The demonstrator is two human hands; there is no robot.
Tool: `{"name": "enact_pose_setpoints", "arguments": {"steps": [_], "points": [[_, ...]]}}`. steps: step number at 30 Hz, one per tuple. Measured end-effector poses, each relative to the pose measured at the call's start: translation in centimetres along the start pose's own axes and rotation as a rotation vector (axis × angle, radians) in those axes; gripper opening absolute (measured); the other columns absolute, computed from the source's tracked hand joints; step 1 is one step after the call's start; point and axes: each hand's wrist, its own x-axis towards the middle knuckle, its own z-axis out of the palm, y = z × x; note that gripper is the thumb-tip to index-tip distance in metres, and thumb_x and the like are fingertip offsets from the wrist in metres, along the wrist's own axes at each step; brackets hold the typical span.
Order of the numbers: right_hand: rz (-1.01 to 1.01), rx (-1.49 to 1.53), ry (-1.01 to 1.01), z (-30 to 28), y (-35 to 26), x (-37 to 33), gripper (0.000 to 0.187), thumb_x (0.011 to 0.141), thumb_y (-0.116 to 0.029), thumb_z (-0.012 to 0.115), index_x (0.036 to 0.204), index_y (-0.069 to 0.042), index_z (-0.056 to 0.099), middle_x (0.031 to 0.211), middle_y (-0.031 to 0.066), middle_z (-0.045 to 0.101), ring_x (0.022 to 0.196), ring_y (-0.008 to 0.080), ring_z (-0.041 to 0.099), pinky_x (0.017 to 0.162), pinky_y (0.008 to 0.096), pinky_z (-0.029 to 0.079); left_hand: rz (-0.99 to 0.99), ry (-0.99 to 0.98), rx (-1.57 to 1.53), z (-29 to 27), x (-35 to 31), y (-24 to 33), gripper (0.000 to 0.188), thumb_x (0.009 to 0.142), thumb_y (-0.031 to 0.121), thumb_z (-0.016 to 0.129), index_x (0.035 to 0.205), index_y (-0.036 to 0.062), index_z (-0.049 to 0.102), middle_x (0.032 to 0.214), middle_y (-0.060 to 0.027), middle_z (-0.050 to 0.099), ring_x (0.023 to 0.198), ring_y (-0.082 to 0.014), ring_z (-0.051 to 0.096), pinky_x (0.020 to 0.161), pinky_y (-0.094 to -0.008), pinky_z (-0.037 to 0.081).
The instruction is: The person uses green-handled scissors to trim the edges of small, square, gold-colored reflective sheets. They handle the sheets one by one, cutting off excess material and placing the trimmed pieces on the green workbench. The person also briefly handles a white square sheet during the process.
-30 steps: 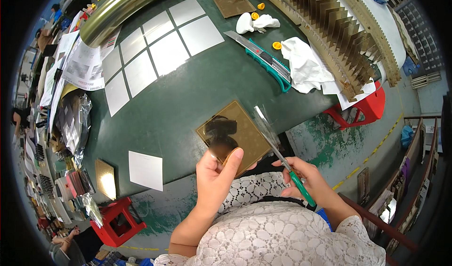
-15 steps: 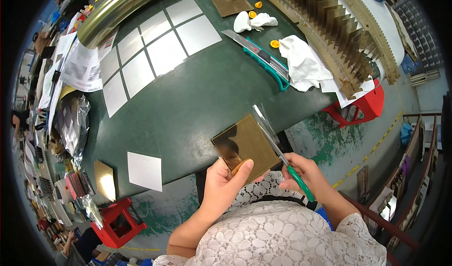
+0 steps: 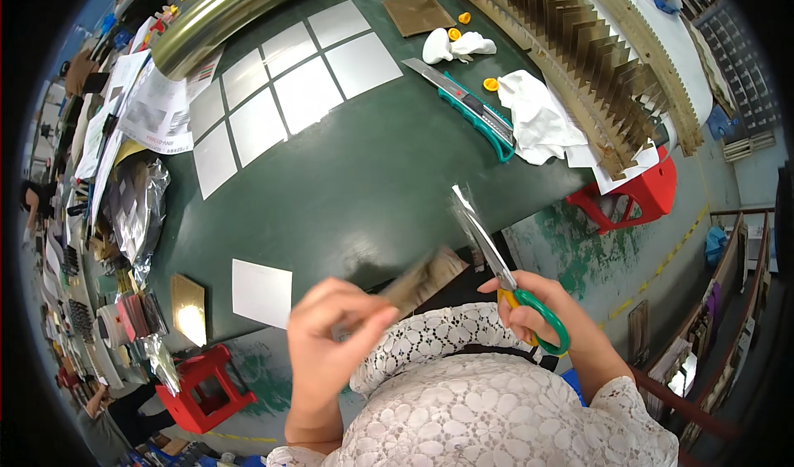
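My left hand (image 3: 331, 335) pinches a thin brownish mirror-like plate (image 3: 432, 278) at its left end. The plate is tilted nearly edge-on over the table's front edge, in front of my body, and is smeared by motion. My right hand (image 3: 556, 308) grips a pair of scissors (image 3: 490, 248) by its green and yellow handles. The blades point up and away over the table edge, and look nearly closed. Something clear and thin, like film, shows beside the blades. Plate and scissors are apart.
On the green table (image 3: 356, 194) lie several silvery square sheets (image 3: 306, 91), a white card (image 3: 261, 292), a large green cutter knife (image 3: 471, 111), white cloths (image 3: 533, 115) and a metallic roll (image 3: 231, 20). A toothed rack of plates (image 3: 579, 62) stands right. Red stools (image 3: 203, 392) flank the table.
The plate has swung from facing up to nearly edge-on, and my left hand has moved left. My right hand has turned the scissors so that the yellow handle shows.
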Motion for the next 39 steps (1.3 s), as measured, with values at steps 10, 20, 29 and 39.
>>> {"name": "enact_pose_setpoints", "arguments": {"steps": [10, 20, 29, 39], "points": [[-0.154, -0.017, -0.05, 0.3, 2.4, -0.9, 0.067, 0.077, -0.024, 0.08, 0.131, -0.004, 0.046, 0.095, 0.0021, 0.054, 0.083, 0.0095, 0.051, 0.076, 0.0236, 0.042, -0.329, 0.081, -0.73, 2.2, 1.3, -1.7, 0.022, 0.093, 0.01, 0.057, 0.111, -0.0028, 0.055, 0.101, -0.0134, 0.065, 0.079, -0.0186, 0.067, 0.062, -0.0318, 0.06], [-0.17, -0.162, -0.021, 0.9, 1.9, -0.4, 0.081, 0.071, -0.041, 0.082, 0.133, -0.004, 0.045, 0.097, 0.0032, 0.056, 0.085, 0.0093, 0.049, 0.076, 0.0234, 0.038, -0.207, 0.101, -0.643, 3.8, 0.9, -0.4, 0.024, 0.094, 0.008, 0.055, 0.114, -0.0035, 0.052, 0.102, -0.0137, 0.065, 0.081, -0.0184, 0.068, 0.061, -0.0297, 0.06], [-0.18, -0.2, -0.004, 0.8, 1.6, -0.4, 0.069, 0.073, -0.021, 0.082, 0.131, -0.007, 0.047, 0.094, 0.0027, 0.054, 0.084, 0.0122, 0.05, 0.079, 0.0268, 0.044, -0.188, 0.075, -0.625, 4.2, 0.6, -1.0, 0.025, 0.094, 0.008, 0.055, 0.116, -0.0034, 0.051, 0.102, -0.0135, 0.065, 0.084, -0.0192, 0.068, 0.063, -0.0311, 0.06], [-0.178, -0.218, 0.007, 0.7, 1.8, -0.3, 0.067, 0.074, -0.023, 0.081, 0.13, -0.008, 0.048, 0.093, 0.0022, 0.053, 0.083, 0.0119, 0.049, 0.077, 0.0263, 0.043, -0.239, 0.096, -0.67, 4.7, 0.5, -0.4, 0.018, 0.093, 0.002, 0.054, 0.11, -0.0057, 0.052, 0.1, -0.0147, 0.065, 0.083, -0.0183, 0.067, 0.069, -0.0303, 0.06]]}}
